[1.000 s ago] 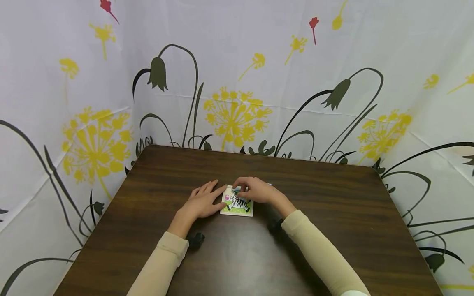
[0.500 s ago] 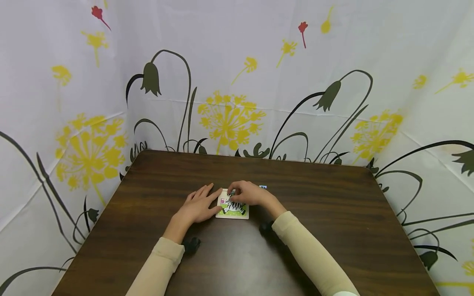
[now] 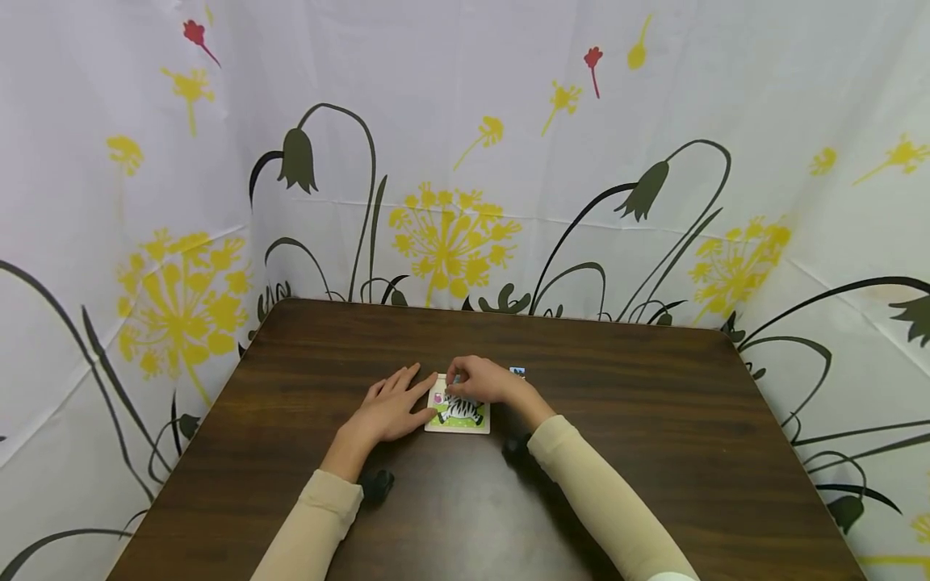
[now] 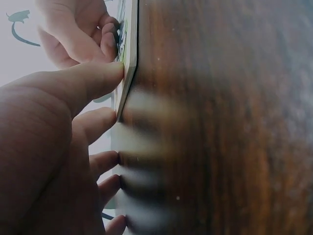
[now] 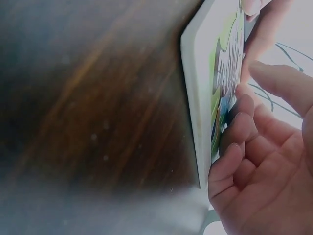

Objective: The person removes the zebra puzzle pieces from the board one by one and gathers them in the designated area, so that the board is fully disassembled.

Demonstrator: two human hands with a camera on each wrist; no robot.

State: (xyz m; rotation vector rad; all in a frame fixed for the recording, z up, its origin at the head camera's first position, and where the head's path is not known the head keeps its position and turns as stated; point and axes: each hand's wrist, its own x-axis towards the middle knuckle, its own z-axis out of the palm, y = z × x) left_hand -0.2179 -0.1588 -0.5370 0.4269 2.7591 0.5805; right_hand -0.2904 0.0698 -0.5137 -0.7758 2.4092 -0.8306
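Note:
A small square picture puzzle (image 3: 459,411) with a zebra on green grass lies flat on the dark wooden table. My left hand (image 3: 388,409) rests at its left side with straight, spread fingers. In the left wrist view, the thumb (image 4: 105,76) presses on the puzzle's top near a corner and the index fingertip touches its edge; the other fingertips rest on the table. My right hand (image 3: 483,379) reaches over the upper part from the right. Its bent fingers (image 5: 237,125) touch the puzzle's face in the right wrist view. Whether thumb and index finger pinch a piece is hidden.
A small blue picture piece (image 3: 517,371) lies on the table (image 3: 617,387) just behind the right wrist. Dark wrist cameras sit under both wrists. Behind the table hangs a white curtain (image 3: 436,97) printed with flowers.
The head view has shifted slightly. My right hand has moved a little left over the puzzle, and more of the blue piece shows behind it. The left hand stays at the puzzle's left side.

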